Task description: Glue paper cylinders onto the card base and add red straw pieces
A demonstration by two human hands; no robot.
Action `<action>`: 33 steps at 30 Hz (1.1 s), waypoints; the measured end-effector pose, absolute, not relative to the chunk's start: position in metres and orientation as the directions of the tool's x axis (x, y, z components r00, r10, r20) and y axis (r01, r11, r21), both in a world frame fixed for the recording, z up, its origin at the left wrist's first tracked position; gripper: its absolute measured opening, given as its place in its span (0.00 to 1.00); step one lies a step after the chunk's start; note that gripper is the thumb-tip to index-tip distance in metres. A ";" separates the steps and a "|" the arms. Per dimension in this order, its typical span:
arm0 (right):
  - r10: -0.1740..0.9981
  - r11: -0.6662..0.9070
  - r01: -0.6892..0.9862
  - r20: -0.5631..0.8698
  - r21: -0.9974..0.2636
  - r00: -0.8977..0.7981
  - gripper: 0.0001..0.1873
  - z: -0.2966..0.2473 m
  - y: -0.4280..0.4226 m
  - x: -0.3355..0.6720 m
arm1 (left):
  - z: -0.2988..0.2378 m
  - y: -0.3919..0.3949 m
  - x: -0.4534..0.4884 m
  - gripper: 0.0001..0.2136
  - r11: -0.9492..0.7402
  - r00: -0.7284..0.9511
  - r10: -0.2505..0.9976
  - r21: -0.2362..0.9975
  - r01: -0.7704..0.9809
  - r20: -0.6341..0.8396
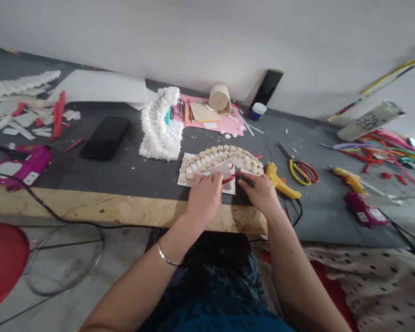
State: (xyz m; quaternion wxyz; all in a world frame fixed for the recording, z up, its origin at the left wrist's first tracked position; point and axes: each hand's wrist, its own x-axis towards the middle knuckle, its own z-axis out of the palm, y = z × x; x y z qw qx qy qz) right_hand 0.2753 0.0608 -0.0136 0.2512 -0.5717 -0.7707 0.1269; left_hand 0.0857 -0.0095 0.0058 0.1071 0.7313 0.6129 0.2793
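My left hand (204, 197) rests at the near edge of a white board (231, 188), fingers closed on a thin red strip (230, 178). In my right hand (262, 192) is a small tool with a dark handle (248, 181); its tip meets the strip, and its kind is too small to tell. Just beyond both hands, a curved white model (224, 156) lies on the board, lined with rows of beige round discs. Right of my right hand lies a yellow glue gun (282, 181). A white beaded curved model (162, 127) stands to the left.
A phone (105, 137), a purple device (22, 166) and white scraps (12, 113) lie left. Scissors (299, 167), a second glue gun (349, 180) and coloured strips (373, 152) are right. A cable (51, 214) crosses the front edge. A pink sheet (235, 127) lies behind.
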 end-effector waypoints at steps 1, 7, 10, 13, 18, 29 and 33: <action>0.935 0.338 0.818 0.264 -0.466 -0.236 0.18 -0.015 0.060 0.275 | 0.004 -0.013 0.086 0.07 -0.239 0.107 0.953 0.486 0.841 0.285; 0.907 0.415 0.722 0.313 -0.554 -0.281 0.17 -0.022 0.048 0.265 | -0.013 -0.025 0.090 0.08 -0.274 0.113 0.940 0.512 0.814 0.323; 0.932 0.361 0.662 0.242 -0.656 -0.269 0.17 -0.019 0.046 0.263 | -0.017 -0.025 0.089 0.07 -0.281 0.097 0.937 0.558 0.781 0.336; 0.960 0.263 0.615 0.140 -0.744 -0.241 0.17 -0.014 0.047 0.263 | -0.018 -0.023 0.087 0.08 -0.287 0.087 0.936 0.600 0.747 0.340; 0.979 0.109 0.585 -0.017 -0.804 -0.205 0.19 -0.005 0.047 0.262 | -0.015 -0.022 0.086 0.09 -0.278 0.070 0.941 0.637 0.719 0.331; 0.974 0.072 0.541 -0.058 -0.838 -0.219 0.19 0.003 0.039 0.252 | -0.011 -0.022 0.081 0.09 -0.229 0.063 0.967 0.741 0.631 0.245; 0.979 0.204 0.579 0.145 -0.789 -0.147 0.15 0.009 0.035 0.248 | -0.013 -0.029 0.081 0.10 -0.249 0.064 0.961 0.738 0.627 0.270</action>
